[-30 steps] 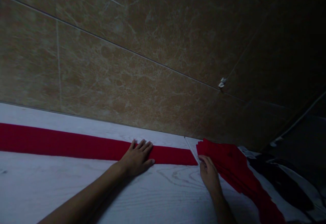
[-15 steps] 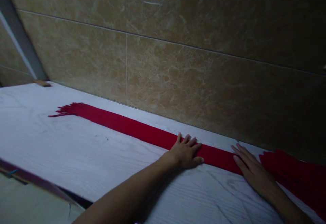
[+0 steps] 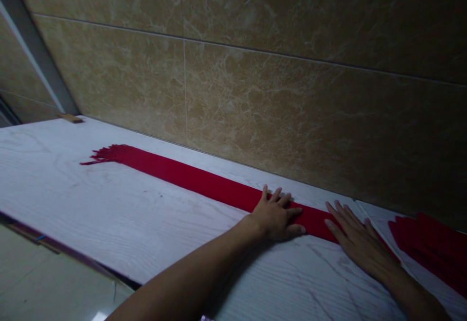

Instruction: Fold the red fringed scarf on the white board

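Observation:
A long red scarf (image 3: 189,175), folded into a narrow strip, lies flat along the white wood-grain tabletop (image 3: 153,228). Its loose fringe spreads out at the left end. My left hand (image 3: 278,214) rests palm down across the scarf with the fingers spread. To the right, my right hand (image 3: 355,236) also lies flat on the strip, fingers stretched out. The part of the scarf under each hand is hidden. Beyond my right hand, more red fabric (image 3: 430,243) lies at the right edge; its full shape runs out of view.
A tan marbled tile wall (image 3: 237,97) rises straight behind the table. At the far left corner a small brown block (image 3: 71,117) sits beside a grey post (image 3: 44,44). The table's front edge drops to a pale floor (image 3: 44,282) at lower left.
My right hand has slid a little left along the scarf, closer to my left hand. My left hand stays on the same stretch of scarf. The whole view has shifted slightly.

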Demonstrator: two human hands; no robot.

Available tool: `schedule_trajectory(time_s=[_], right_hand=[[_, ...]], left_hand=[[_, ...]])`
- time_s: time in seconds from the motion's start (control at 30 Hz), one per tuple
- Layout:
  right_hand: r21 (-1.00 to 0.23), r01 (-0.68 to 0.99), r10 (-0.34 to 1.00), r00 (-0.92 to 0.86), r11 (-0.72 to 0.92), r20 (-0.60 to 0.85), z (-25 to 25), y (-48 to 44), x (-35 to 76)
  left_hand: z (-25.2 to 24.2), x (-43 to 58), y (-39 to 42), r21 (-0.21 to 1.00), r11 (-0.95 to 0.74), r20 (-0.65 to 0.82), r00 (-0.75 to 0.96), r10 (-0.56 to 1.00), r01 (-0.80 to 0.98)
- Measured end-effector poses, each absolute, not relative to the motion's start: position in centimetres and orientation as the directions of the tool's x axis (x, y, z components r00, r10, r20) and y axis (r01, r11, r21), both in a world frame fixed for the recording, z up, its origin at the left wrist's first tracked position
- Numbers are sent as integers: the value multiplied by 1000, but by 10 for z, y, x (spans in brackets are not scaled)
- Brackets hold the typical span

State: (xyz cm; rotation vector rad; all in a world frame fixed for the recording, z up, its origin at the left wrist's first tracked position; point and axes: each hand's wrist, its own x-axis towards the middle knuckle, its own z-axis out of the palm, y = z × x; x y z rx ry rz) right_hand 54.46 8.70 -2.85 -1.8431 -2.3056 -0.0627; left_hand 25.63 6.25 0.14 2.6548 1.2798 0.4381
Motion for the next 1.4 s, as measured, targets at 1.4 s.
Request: schedule_trajectory(time_s=[1.4], right_hand=[[3, 914, 892, -397, 406, 217, -44, 92, 446]], left_hand=[[0, 240, 73, 311, -489, 137, 471, 872, 815]])
